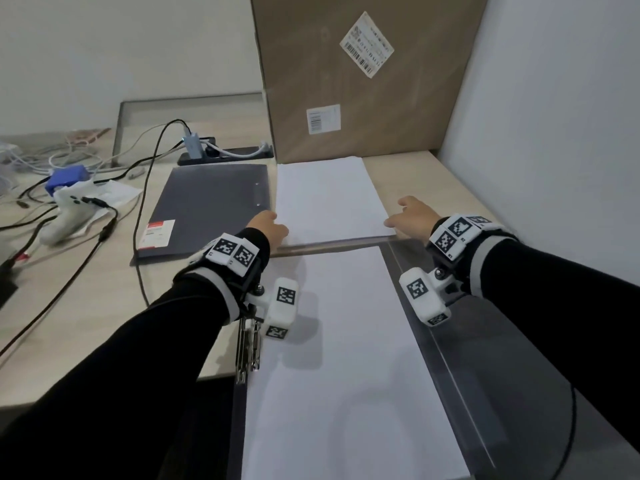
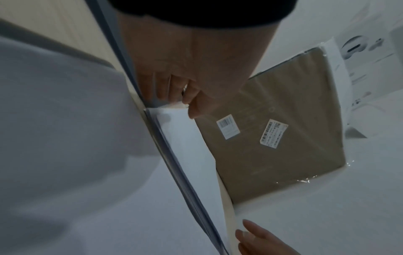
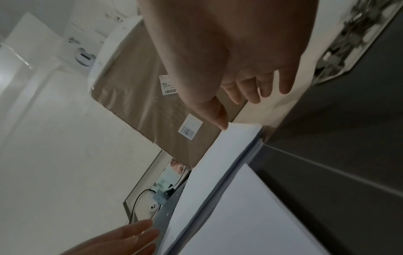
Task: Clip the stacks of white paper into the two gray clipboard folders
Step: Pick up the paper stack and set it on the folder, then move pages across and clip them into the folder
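Observation:
An open gray clipboard folder (image 1: 485,358) lies nearest me, with a white paper stack (image 1: 339,358) in it and its metal clip (image 1: 247,341) on the left side. Behind it a second white paper stack (image 1: 329,199) lies on the desk. My left hand (image 1: 268,225) pinches that stack's near left corner (image 2: 185,138), thumb on top, fingers (image 2: 172,89) curled below. My right hand (image 1: 405,216) is at the near right corner, its thumb (image 3: 221,120) touching the stack (image 3: 218,163) and its fingers spread loosely beside it. A closed gray folder (image 1: 207,209) lies left of the far stack.
A large cardboard box (image 1: 363,74) stands right behind the far stack. A white partition (image 1: 554,116) closes the right side. To the left are a power strip (image 1: 221,154), black cables (image 1: 138,216), a white controller (image 1: 69,216) and a blue object (image 1: 67,176).

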`<state>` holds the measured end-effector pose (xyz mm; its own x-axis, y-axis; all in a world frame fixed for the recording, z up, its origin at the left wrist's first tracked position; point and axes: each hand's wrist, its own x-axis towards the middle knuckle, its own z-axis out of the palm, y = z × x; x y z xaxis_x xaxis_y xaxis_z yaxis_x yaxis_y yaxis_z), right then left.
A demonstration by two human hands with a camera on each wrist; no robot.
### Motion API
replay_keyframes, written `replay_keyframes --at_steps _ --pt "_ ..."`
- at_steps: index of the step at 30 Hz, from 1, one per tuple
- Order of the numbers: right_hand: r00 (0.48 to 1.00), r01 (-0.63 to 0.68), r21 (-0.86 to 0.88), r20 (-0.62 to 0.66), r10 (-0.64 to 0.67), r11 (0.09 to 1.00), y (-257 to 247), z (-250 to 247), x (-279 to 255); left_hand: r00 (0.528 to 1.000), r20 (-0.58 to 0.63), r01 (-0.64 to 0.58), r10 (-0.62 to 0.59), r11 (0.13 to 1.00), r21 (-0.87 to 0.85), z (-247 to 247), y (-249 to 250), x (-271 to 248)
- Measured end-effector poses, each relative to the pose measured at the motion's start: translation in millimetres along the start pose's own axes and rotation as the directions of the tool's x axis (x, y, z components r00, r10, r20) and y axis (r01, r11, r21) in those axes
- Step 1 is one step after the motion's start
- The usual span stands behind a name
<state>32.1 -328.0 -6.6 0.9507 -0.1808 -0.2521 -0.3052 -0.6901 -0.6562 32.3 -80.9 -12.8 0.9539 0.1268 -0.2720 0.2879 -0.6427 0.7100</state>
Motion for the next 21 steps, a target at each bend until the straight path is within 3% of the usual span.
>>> replay_keyframes --at_steps 3,5,7,11,14,18,21 --pt "0.999 -0.002 0.06 0.046 -0.001 0.998 -0.3 6.4 12.3 0.999 -0.016 0.036 -0.034 0.995 0.093 9.9 3.9 6.5" --pt "0.997 -0.002 0.104 0.074 -0.005 0.995 -1.8 12.4 15.9 0.999 -0.029 0.045 -0.046 0.999 -0.005 12.1 6.4 5.8" --pt "0.994 -0.005 0.144 0.108 -0.011 0.99 -2.1 17.6 18.8 1.0 0.014 0.022 -0.023 0.997 0.07 12.2 4.5 11.7" --pt "0.993 -0.007 0.174 0.121 -0.015 0.985 1.8 23.8 25.6 1.0 0.001 -0.012 0.012 0.998 0.066 12.8 5.8 19.1" --pt "0.992 -0.001 0.139 0.123 -0.016 0.99 2.7 24.5 25.5 0.999 0.024 0.031 -0.031 0.999 0.022 12.4 8.4 19.6" --pt "0.992 -0.002 0.071 0.129 -0.007 0.997 3.1 24.5 25.5 0.997 -0.058 0.034 -0.045 0.984 -0.176 10.9 13.8 25.4" --pt "0.99 0.001 0.038 0.14 -0.006 0.999 1.7 23.5 24.0 0.994 -0.063 0.051 -0.094 0.865 -0.498 10.5 21.8 25.9"
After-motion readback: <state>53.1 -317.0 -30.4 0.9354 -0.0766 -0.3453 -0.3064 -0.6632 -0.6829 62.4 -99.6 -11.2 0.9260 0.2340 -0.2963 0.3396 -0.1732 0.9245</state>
